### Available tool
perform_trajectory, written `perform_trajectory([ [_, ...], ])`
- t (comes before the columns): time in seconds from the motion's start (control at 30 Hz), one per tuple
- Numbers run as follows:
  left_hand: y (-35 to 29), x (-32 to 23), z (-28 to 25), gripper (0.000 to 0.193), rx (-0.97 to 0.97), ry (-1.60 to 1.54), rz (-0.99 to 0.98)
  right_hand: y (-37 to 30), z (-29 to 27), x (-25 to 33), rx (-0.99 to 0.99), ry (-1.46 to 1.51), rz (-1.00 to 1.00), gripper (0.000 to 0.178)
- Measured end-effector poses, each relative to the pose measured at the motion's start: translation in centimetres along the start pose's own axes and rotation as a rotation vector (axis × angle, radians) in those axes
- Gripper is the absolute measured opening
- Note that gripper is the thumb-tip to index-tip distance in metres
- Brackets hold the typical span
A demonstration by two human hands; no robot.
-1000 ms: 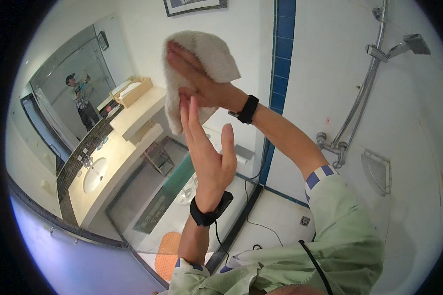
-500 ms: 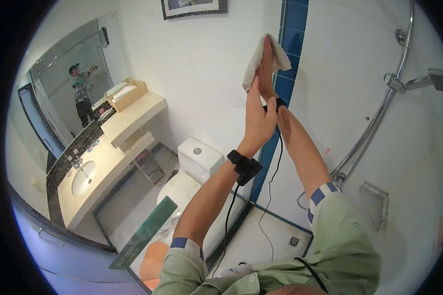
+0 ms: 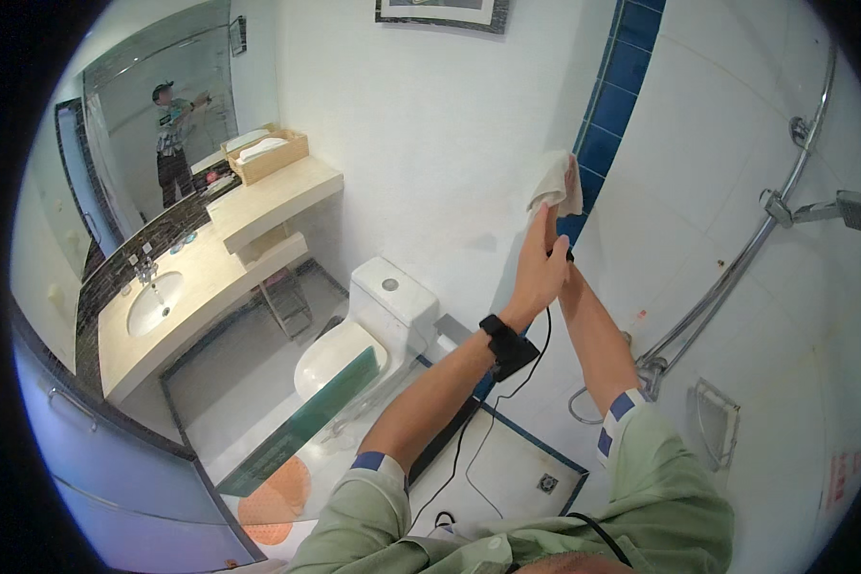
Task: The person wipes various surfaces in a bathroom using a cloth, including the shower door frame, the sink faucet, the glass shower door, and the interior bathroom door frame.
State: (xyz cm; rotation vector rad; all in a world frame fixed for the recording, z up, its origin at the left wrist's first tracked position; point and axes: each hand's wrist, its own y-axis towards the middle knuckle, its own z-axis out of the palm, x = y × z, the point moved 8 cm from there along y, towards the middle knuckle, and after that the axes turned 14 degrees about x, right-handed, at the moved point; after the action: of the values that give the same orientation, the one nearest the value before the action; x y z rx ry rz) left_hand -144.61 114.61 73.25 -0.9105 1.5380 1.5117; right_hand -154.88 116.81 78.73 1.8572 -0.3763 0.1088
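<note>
A white cloth (image 3: 553,187) is spread under and around my right hand (image 3: 572,180), in front of the blue tile strip (image 3: 614,122). Most of that hand is covered by the cloth, and a dark band circles its wrist. My left hand (image 3: 540,272) overlaps the right wrist from the left. Its fingers stretch up to the lower edge of the cloth, with the thumb apart. A black strap with a box-like device (image 3: 509,348) sits on my left wrist, trailing a thin cable.
To the right, a shower hose and rail (image 3: 737,251) carry a square shower head (image 3: 853,212) and, below, a wire rack (image 3: 714,423). A glass panel (image 3: 301,421) stands low left, before the toilet (image 3: 392,292). Farther left are a counter (image 3: 191,325) with a sink and a mirror (image 3: 163,105).
Both hands and the cloth have moved lower and to the right in the view, which has itself shifted. The cloth is now more bunched, and my arms are less stretched upward.
</note>
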Motion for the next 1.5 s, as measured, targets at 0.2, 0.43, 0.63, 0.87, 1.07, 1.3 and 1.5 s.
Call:
perform_trajectory([
  [0.2, -9.9, -3.8, -3.0, 0.063, -0.293, 0.213, 0.131, -2.1, 2.7, 9.3, -0.006, 0.022, -0.035, 0.074],
  [0.43, -23.2, -10.4, -4.5, 0.059, -0.405, 0.153, 0.226, -5.2, 6.7, 21.1, -0.001, -0.147, -0.103, 0.081],
  [0.63, -34.0, -16.2, -6.7, 0.060, -0.537, 0.327, 0.383, -5.6, 7.8, 36.5, -0.042, -0.093, -0.217, 0.076],
  [0.87, -43.9, -22.5, -9.3, 0.057, -0.574, 0.431, 0.370, -7.2, 8.1, 49.1, -0.041, 0.003, -0.310, 0.077],
  [1.07, -49.8, -22.1, -11.0, 0.054, -0.696, 0.394, 0.370, -10.4, 9.1, 55.4, 0.092, 0.062, -0.353, 0.080],
  [1.3, -51.8, -14.9, -11.9, 0.044, -0.760, 0.285, 0.189, -17.3, 12.2, 54.8, 0.499, 0.235, -0.619, 0.067],
  [1.5, -47.3, -12.0, -9.8, 0.045, -0.658, 0.075, 0.166, -23.0, 16.7, 41.6, 0.912, 0.362, -0.499, 0.062],
])
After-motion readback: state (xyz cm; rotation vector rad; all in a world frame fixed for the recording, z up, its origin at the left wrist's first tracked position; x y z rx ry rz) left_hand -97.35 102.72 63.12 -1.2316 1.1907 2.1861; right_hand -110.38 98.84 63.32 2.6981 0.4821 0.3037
